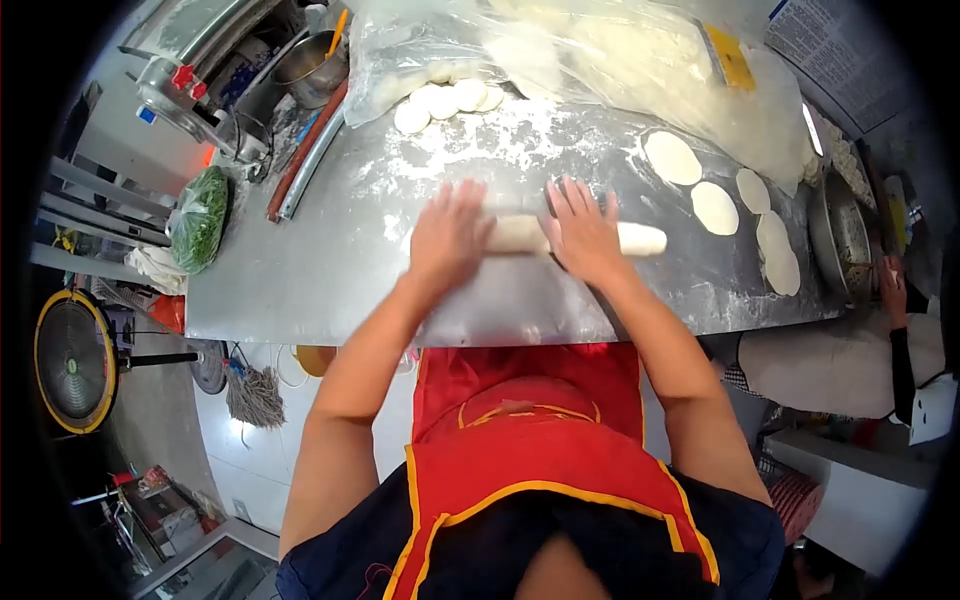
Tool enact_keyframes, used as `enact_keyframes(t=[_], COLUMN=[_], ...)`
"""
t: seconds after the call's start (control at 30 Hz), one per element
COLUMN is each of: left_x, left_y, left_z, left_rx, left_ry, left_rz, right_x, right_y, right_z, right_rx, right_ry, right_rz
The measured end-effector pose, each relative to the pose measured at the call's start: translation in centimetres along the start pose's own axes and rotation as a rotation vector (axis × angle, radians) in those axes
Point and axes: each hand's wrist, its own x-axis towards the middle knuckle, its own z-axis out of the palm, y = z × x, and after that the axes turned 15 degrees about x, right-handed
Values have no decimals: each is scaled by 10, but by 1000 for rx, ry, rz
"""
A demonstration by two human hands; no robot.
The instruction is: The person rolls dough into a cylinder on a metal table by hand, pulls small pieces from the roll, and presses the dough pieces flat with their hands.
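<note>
Both my hands are open and palm down on a log of dough [640, 239] that lies sideways across the middle of the metal table [300, 280]. My left hand [448, 238] covers its left end, slightly blurred, fingers pointing to the far side; my right hand [582, 232] is flat across it farther right, fingers a little spread – a bare stretch shows between them, and the rounded right end sticks out past my right hand.

To the right lie flat dough rounds [673, 158], some overlapping, with a wide metal pan [846, 235] beyond them by the table's right edge. Another person's hand [892, 287] is near that pan. On the far side, small dough pieces [440, 101] sit bunched beside clear plastic sheeting [600, 60] – flour is scattered just in front. At the left edge is a plastic bag of greens [200, 222], with a reddish rod [307, 152] and a metal tube [314, 162] farther back.
</note>
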Motion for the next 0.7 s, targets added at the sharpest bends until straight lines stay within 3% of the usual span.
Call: enact_keyframes(t=[0.07, 0.17, 0.23, 0.3, 0.33, 0.43, 0.6, 0.7], left_x=[18, 15, -13, -59, -78, -100, -4, 19], left_y=[-12, -7, 5, 23, 30, 48, 17, 0], left_z=[20, 18, -3, -14, -14, -14, 12, 23], left_rx=[159, 64, 20, 21, 47, 40, 116, 131], left_ry=[49, -77, -67, -18, 34, -11, -117, 7], left_rz=[-71, -104, -79, -41, -14, -82, -242, -169], right_x=[38, 49, 19, -27, -48, -64, 33, 42], right_y=[-2, -28, -53, -65, -62, -66, -43, -38], right_z=[16, 38, 39, 19, 25, 19, 53, 52], right_rx=[21, 68, 99, 24, 132, 142, 21, 40], right_ry=[36, 66, -14, 46, 48, 47, 230, 416], right_rz=[-3, -234, -195, -327, -344, -289, -198, -164])
